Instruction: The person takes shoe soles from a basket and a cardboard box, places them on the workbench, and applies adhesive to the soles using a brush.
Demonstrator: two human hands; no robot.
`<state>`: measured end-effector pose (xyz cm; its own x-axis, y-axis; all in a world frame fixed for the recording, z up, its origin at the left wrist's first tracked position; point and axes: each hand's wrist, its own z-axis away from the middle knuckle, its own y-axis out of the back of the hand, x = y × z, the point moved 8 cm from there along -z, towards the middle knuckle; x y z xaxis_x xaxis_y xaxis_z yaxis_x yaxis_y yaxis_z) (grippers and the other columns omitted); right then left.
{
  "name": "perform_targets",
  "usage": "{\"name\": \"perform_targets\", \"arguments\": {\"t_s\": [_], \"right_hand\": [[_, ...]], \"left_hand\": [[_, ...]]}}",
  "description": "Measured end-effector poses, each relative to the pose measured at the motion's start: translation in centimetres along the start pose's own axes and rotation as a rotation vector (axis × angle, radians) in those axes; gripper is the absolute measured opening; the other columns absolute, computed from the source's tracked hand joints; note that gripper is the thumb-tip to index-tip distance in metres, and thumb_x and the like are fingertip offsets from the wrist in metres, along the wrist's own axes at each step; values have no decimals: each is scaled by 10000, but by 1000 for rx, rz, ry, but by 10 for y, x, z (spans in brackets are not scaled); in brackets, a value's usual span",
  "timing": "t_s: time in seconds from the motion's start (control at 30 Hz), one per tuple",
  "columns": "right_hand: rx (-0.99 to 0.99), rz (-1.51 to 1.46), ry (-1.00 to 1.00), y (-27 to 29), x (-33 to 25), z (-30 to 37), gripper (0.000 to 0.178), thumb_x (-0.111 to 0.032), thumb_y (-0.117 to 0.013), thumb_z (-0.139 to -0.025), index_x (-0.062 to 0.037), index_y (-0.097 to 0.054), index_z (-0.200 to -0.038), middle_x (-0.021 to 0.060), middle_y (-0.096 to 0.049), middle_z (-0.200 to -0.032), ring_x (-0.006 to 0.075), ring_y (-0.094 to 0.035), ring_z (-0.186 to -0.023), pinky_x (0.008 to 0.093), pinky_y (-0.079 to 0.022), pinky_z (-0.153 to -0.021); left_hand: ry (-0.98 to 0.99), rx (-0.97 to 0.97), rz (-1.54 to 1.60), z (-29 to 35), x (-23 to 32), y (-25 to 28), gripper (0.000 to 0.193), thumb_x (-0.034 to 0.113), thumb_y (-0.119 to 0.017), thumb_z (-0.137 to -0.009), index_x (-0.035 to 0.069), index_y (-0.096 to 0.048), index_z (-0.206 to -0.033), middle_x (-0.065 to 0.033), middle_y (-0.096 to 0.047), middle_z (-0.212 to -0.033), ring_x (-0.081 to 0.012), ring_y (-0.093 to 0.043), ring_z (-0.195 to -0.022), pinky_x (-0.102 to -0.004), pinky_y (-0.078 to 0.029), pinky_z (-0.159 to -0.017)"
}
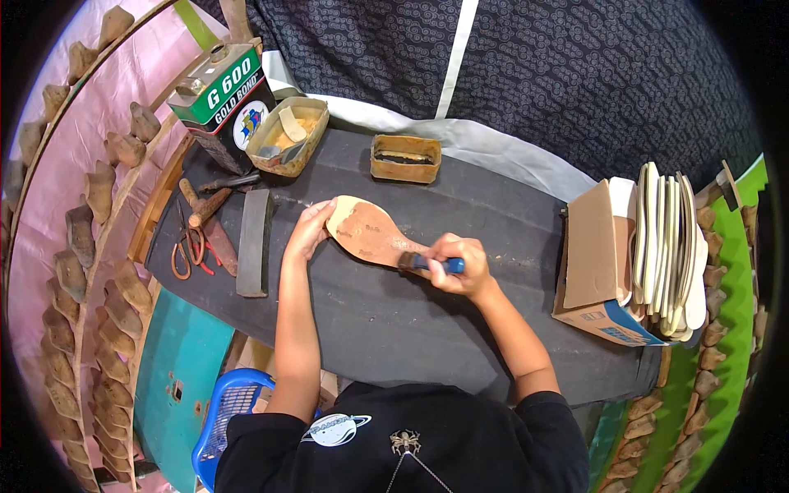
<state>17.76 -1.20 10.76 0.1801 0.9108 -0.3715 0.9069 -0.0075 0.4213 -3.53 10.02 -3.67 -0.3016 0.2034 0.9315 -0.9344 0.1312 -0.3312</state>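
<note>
Sole (366, 234) sits mid-table (394, 329) — left hand (309, 232) pinching its rim at 9 o'clock, right hand (460, 267) clenched round a blue-handled brush (418, 262) at 4. I'd stroke thin, even, edge to edge — left fingertips clear of bristles.

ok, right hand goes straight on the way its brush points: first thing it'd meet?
Likely the tan sole piece, right at the tip of the brush; depth there is hard to judge.

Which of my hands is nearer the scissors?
Left. Your left hand is to the right of the scissors; your right hand is farther right, on the blue handle.
</note>
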Motion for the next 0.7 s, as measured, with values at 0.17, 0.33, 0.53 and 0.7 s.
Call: {"name": "perform_targets", "arguments": {"t_s": [0.17,0.33,0.53,0.7], "right_hand": [[131,-11,-112,34,7,21,160,36,-547,-596,-35,-421,-665,74,-487,-520,175,-501,-426,255,-390,-393],[97,124,-72,43,1,17,148,13,-546,-593,-34,-413,-639,55,-465,-495,163,-464,-381,250,-364,-366],[158,-87,6,10,-13,-4,219,18,-607,-630,-23,-440,-764,102,-558,-656,218,-580,-580,282,-468,-505],[1,-158,-68,-18,-2,0,249,2,-628,-644,-38,-438,-799,119,-572,-779,241,-588,-704,297,-476,-599]], "left_hand": [[10,2,6,-3,-2,4,303,248,-466,-837,-8,-509,-996,-56,-578,-896,-121,-565,-795,-243,-455,-696],[1,4,-15,-3,0,0,306,255,-461,-841,-1,-517,-999,-50,-582,-886,-120,-568,-776,-242,-459,-676],[-10,-8,-41,-7,-7,4,313,253,-447,-845,-2,-512,-1015,-53,-579,-899,-120,-568,-784,-244,-461,-675],[-23,2,-17,-5,-6,3,308,248,-452,-843,1,-510,-1017,-50,-578,-903,-118,-566,-787,-242,-462,-681]]}}
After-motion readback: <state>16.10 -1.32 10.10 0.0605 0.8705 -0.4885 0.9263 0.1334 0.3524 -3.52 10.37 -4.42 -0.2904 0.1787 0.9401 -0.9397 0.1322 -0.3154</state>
